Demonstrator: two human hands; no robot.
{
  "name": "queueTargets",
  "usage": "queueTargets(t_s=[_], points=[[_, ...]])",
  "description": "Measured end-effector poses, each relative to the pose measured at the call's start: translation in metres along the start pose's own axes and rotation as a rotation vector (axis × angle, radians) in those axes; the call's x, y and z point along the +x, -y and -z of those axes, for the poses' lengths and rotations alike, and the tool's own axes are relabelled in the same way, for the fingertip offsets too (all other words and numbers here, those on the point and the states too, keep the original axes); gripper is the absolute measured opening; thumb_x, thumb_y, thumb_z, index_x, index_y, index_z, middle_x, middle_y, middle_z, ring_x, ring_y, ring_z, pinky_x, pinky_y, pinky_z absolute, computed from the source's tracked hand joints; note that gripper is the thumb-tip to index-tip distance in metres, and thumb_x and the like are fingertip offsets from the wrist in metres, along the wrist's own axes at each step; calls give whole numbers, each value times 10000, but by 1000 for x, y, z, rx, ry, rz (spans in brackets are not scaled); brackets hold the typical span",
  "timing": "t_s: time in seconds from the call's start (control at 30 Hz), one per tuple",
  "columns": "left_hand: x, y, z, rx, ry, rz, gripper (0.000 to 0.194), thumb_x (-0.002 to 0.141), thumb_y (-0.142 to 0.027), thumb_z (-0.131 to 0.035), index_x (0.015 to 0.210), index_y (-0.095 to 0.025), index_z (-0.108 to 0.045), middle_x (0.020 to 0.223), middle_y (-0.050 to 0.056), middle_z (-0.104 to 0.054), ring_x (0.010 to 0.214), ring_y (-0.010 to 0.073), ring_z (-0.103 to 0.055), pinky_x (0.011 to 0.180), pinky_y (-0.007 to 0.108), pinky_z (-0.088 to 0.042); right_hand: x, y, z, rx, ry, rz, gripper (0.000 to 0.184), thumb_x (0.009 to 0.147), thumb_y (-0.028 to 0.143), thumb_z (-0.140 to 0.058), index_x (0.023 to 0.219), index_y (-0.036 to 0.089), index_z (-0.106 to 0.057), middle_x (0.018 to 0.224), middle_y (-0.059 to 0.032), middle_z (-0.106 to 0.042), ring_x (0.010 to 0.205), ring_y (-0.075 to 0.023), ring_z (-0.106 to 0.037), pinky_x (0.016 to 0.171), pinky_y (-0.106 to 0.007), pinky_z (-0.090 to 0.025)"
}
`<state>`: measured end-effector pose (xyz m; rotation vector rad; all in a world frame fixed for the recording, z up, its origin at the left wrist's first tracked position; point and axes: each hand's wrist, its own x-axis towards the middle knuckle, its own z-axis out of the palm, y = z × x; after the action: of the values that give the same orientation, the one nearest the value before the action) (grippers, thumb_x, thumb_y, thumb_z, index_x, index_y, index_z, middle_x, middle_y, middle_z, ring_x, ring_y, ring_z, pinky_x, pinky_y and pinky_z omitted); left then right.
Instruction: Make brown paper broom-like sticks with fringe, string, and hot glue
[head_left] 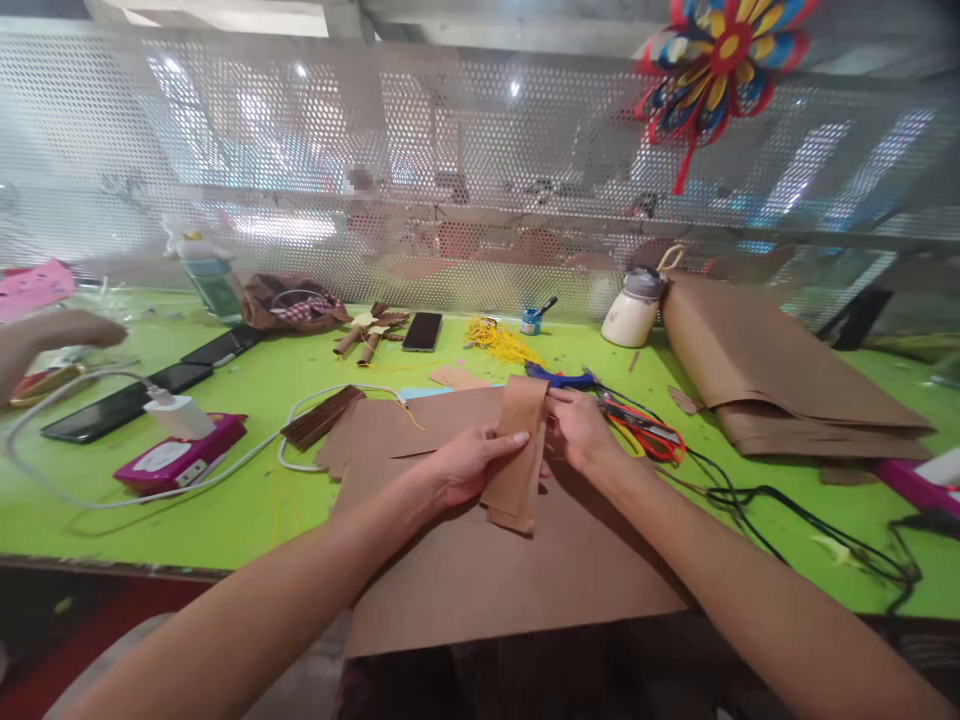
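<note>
A folded strip of brown kraft paper [517, 455] is held up in front of me, over a large brown paper sheet [510, 590] that reaches past the table's front edge. My left hand [480, 462] grips its left side, thumb pressed on the front face. At its upper right edge, my right hand [577, 425] pinches the strip; some of those fingers are hidden behind the paper. Just beyond the right hand lie a blue-handled tool [559, 377] and orange-handled scissors [649, 432]. A bundle of narrow brown paper strips [324, 418] rests left of the sheet.
A purple power strip [180, 460] with a white charger and cable sits left, near dark phones [127, 400]. Another person's arm [60, 335] reaches in there. Yellow string [502, 340], a white bottle [634, 308] and stacked brown paper [787, 360] stand farther back. Black cables [810, 515] trail right.
</note>
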<state>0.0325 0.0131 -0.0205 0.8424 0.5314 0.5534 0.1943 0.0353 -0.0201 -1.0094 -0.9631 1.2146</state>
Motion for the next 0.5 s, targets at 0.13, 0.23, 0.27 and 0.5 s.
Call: queueTargets(t_s=[0.13,0.23,0.27,0.5], points=[[2,3,0,11,-43,6,262,788,-249,-683,980,-90,-599,815,151,-710,744,231,-693,718,377,-548,-2,2,-4,36,10,6,285,575,329,-758,808,167,-732,720,-31,-728,678,-200,-650,646,-326,-496],[3,4,0,12,-86,-29,249,772,-188,-689,985,-95,-600,795,132,-703,748,236,-694,704,381,-556,-3,8,-1,47,75,-4,292,592,293,-747,857,171,-723,804,-35,-734,729,-190,-651,661,-303,-498],[3,4,0,11,-103,-47,253,764,-163,-689,992,-98,-600,793,120,-699,752,238,-694,706,389,-558,-4,12,2,48,117,-12,301,600,274,-733,881,170,-715,854,-43,-734,761,-191,-653,672,-299,-500],[2,5,-7,75,-143,-131,375,705,-132,-727,1058,-119,-601,847,92,-690,724,228,-692,726,393,-547,-15,34,11,-61,267,-28,522,788,459,-565,1258,238,-516,1118,-68,-674,975,-212,-642,746,-327,-519]])
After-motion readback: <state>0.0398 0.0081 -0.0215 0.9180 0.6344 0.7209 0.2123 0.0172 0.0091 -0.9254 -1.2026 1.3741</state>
